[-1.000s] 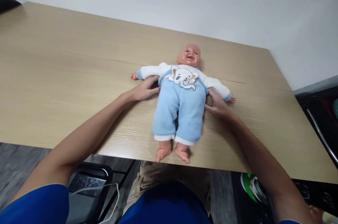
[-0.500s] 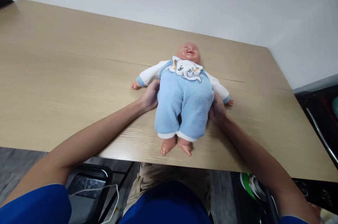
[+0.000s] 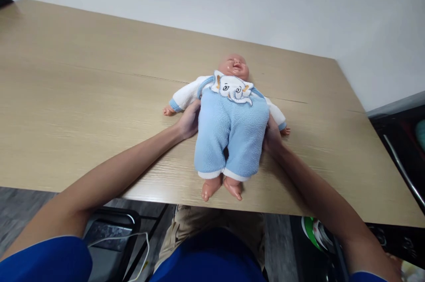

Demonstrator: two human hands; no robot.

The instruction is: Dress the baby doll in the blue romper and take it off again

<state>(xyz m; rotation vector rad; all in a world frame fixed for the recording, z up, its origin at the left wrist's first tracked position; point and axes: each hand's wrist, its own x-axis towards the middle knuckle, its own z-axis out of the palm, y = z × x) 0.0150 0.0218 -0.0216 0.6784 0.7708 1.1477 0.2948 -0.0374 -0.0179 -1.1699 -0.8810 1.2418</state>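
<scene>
A baby doll (image 3: 230, 127) lies face up on the light wooden table (image 3: 83, 96), feet toward me. It wears light blue fleece dungarees with a white elephant bib and a white top. My left hand (image 3: 189, 121) grips the doll's side under its arm. My right hand (image 3: 271, 137) grips the other side, its fingers tucked behind the blue fleece. The doll's upper body is raised a little off the table between both hands.
A white wall runs behind the table. A black chair (image 3: 109, 233) with a white cable (image 3: 133, 237) stands below the front edge at left. Dark shelving (image 3: 401, 149) and a green and white object (image 3: 315, 233) are at right.
Both hands closed in on the doll's sides and tilted its body up from lying flat. Its arms came in slightly and its feet shifted a little.
</scene>
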